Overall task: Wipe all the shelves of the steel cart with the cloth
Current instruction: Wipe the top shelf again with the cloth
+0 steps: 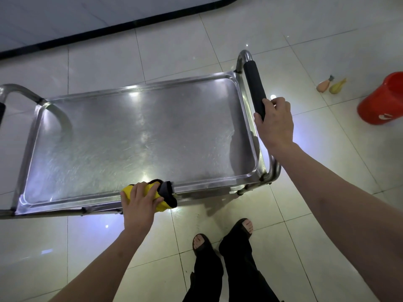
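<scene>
Head view
Steel cart: stands on a pale tiled floor. Only the top shelf, a shallow tray with a raised rim, is in view. It fills the centre of the frame.
Cart handles: a tubular handle with a black foam grip rises at the right end of the cart. A second tubular handle rises at the left end.
Cloth: yellow with a black edge, bunched. It lies over the near rim of the top shelf, roughly at mid-length, and hangs partly down the outer side.
Left hand: fingers curled over the cloth, grasping it and pressing it against the near rim.
Right hand: clenched around the near end of the black foam grip, thumb on the shelf side.
Person: two feet in dark open-toed sandals and dark trousers stand just in front of the cart's near right corner.
Red bucket: on the floor at the right edge of the frame, well apart from the cart.
Small objects: two items, one peach-coloured and one yellow-green, lie on the floor beside the bucket. Too small to identify.
Dark baseboard: runs along the floor edge at the top of the frame.
</scene>
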`<move>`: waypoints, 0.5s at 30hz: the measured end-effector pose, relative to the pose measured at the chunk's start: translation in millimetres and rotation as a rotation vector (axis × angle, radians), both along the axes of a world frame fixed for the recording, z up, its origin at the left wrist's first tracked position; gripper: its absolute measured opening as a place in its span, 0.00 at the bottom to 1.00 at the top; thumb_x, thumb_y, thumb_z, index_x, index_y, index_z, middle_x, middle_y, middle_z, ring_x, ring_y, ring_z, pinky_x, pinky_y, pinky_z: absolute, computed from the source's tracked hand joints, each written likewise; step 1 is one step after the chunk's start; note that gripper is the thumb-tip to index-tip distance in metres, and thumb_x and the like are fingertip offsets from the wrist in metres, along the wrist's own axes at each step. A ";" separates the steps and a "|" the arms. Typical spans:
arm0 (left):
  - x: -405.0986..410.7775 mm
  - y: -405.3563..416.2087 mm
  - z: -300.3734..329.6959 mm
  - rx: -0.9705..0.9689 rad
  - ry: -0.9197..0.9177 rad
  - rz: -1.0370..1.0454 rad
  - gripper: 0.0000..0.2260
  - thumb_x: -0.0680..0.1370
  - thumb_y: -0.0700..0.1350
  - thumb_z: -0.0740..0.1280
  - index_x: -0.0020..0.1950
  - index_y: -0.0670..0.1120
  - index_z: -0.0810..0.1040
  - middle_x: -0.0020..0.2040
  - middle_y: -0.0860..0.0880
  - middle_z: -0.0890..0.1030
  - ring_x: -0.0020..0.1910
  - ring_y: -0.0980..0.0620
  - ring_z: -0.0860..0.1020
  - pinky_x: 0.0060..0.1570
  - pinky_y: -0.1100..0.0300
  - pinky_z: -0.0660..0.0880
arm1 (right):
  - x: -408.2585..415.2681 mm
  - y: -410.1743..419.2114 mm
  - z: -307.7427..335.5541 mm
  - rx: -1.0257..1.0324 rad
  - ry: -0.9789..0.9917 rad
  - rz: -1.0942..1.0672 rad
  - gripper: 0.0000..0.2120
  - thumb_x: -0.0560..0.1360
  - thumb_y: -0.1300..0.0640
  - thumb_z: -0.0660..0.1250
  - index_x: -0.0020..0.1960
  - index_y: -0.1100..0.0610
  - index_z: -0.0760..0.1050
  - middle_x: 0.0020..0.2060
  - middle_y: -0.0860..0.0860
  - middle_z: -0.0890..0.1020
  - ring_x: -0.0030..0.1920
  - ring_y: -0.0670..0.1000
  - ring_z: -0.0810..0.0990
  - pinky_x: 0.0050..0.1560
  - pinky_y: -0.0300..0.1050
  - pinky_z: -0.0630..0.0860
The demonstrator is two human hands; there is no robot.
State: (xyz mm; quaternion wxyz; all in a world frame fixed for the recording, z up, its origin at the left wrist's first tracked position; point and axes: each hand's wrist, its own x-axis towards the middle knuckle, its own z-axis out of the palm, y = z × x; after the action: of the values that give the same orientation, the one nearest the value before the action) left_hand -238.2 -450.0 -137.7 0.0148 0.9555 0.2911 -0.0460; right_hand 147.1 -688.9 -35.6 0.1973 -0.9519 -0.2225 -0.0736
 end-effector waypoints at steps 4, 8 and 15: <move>0.4 -2.3 -0.8 -0.022 -0.016 0.042 0.21 0.81 0.60 0.53 0.68 0.54 0.75 0.63 0.46 0.75 0.63 0.41 0.73 0.67 0.30 0.60 | -4.1 1.9 5.8 0.006 0.014 0.035 0.19 0.81 0.56 0.66 0.69 0.62 0.73 0.62 0.60 0.73 0.61 0.62 0.72 0.53 0.57 0.77; 8.8 -9.4 2.6 -0.023 -0.051 0.069 0.14 0.80 0.56 0.67 0.65 0.55 0.77 0.59 0.48 0.77 0.58 0.42 0.74 0.64 0.32 0.62 | -17.0 0.7 6.7 0.002 -0.024 0.067 0.17 0.79 0.60 0.67 0.66 0.64 0.76 0.60 0.62 0.75 0.57 0.65 0.73 0.55 0.58 0.76; 20.3 -26.0 10.9 -0.014 -0.026 0.041 0.12 0.77 0.54 0.71 0.60 0.56 0.78 0.50 0.48 0.77 0.52 0.41 0.75 0.61 0.39 0.66 | -60.6 -11.1 -2.2 0.103 0.013 0.107 0.14 0.78 0.64 0.68 0.63 0.65 0.79 0.60 0.60 0.75 0.62 0.62 0.75 0.62 0.56 0.77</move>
State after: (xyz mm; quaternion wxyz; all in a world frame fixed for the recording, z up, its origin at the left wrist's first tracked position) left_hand -217.9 -476.0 -126.9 0.0262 0.9497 0.3101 -0.0351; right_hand 86.6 -700.0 -37.8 0.2510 -0.9277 -0.2678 -0.0683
